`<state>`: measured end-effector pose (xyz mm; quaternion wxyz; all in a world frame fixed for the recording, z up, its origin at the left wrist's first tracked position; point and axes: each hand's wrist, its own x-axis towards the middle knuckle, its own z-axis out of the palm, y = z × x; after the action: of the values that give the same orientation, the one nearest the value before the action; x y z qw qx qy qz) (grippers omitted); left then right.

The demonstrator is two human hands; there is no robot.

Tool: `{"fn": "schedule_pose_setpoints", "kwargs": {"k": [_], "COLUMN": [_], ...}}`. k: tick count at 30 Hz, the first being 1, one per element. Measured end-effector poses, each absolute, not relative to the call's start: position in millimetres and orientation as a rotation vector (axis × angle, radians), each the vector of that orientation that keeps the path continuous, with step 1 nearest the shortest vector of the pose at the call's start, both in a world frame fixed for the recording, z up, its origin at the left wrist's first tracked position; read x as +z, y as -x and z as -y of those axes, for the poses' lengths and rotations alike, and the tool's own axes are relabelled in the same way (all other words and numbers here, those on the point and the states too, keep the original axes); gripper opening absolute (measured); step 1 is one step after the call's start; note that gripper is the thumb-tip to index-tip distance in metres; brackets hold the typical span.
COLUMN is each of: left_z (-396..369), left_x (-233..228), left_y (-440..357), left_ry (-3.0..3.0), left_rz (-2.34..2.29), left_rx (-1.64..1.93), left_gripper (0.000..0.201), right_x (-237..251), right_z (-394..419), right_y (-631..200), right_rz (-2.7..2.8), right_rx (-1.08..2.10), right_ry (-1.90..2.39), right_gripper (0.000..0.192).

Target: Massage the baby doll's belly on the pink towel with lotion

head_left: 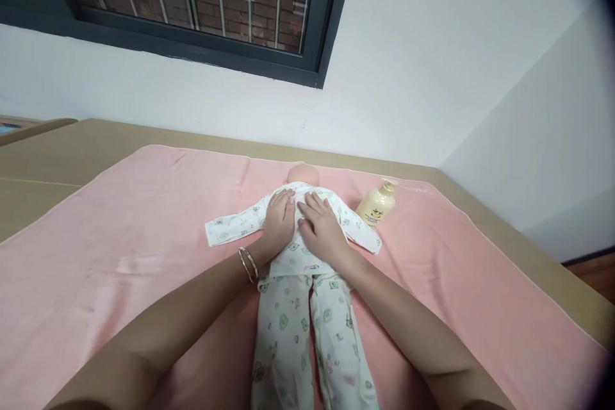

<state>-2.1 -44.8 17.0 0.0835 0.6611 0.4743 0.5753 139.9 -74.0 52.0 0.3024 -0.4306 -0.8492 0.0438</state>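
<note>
A baby doll [302, 174] in white printed pyjamas [298, 327] lies on a pink towel [120, 243], head away from me. My left hand [279, 218], with bangles on the wrist, rests flat on the doll's upper body, fingers together. Beside it, my right hand [321, 225] lies flat on the doll's torso with fingers spread a little. Neither hand grips anything. The doll's sleeves stretch out to both sides.
A cream lotion bottle [376, 205] lies on the towel just right of the doll's shoulder. The towel covers a tan bed or table [72, 147] against a white wall. A dark-framed window [192, 6] is above.
</note>
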Motion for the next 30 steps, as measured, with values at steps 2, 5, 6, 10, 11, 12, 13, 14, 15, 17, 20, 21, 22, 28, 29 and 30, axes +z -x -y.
{"fn": "schedule_pose_setpoints", "kwargs": {"k": [2,5,6,10,11,12,13,14,15,17,20,21,22,28,29,30], "left_z": [45.5,45.7,45.4,42.9,42.6,42.9,44.1,46.6,50.6,63.6,93.4,104.5,115.2,153.0,155.2,156.8], "left_x": [17.2,17.3,17.1,15.0,14.8,15.3,16.8,19.6,23.8,36.6,62.6,71.3,79.4,106.0,107.9,109.7], "left_y": [1.8,1.7,1.8,2.9,3.0,2.8,2.1,0.7,-1.5,-8.7,-24.5,-29.7,-34.3,-42.3,-41.7,-41.1], "left_ry": [-1.972,-1.984,-1.989,-2.024,-2.042,-2.068,-2.1,-2.136,-2.173,-2.206,-2.069,-2.015,-1.964,-1.714,-1.683,-1.638], "left_rz": [-1.405,-1.406,-1.413,-1.469,-1.492,-1.521,-1.555,-1.581,-1.59,-1.541,-1.344,-1.265,-1.189,-1.03,-1.022,-1.014], "left_rx": [1.722,1.718,1.715,1.682,1.666,1.647,1.632,1.624,1.623,1.639,1.559,1.469,1.375,1.137,1.131,1.108], "left_gripper": [0.039,0.038,0.038,0.035,0.033,0.032,0.032,0.032,0.032,0.027,0.009,0.008,0.008,0.017,0.018,0.02], "right_x": [54.1,52.5,50.8,50.8,54.8,60.6,67.7,75.8,84.0,98.6,111.7,114.0,115.9,126.3,127.9,129.4], "right_z": [74.6,74.1,73.2,65.5,63.5,61.8,60.8,60.4,60.7,63.7,72.8,76.6,80.8,105.4,108.6,111.4], "right_y": [-141.3,-141.4,-140.7,-141.3,-143.6,-146.7,-150.5,-154.7,-158.9,-166.3,-172.2,-172.8,-172.9,-170.7,-170.4,-170.3], "right_rz": [2.192,2.122,2.125,1.956,1.785,1.576,1.349,1.13,0.942,0.691,0.665,0.729,0.804,1.054,1.063,1.068], "right_rx": [0.101,0.118,0.164,0.673,0.866,1.066,1.257,1.422,1.551,1.685,1.653,1.622,1.591,1.494,1.497,1.504], "right_ry": [1.135,1.084,1.059,0.945,0.893,0.819,0.73,0.637,0.554,0.464,0.455,0.458,0.457,0.485,0.489,0.482], "right_gripper": [0.047,0.047,0.047,0.04,0.037,0.034,0.031,0.03,0.031,0.032,0.038,0.041,0.043,0.051,0.052,0.052]}}
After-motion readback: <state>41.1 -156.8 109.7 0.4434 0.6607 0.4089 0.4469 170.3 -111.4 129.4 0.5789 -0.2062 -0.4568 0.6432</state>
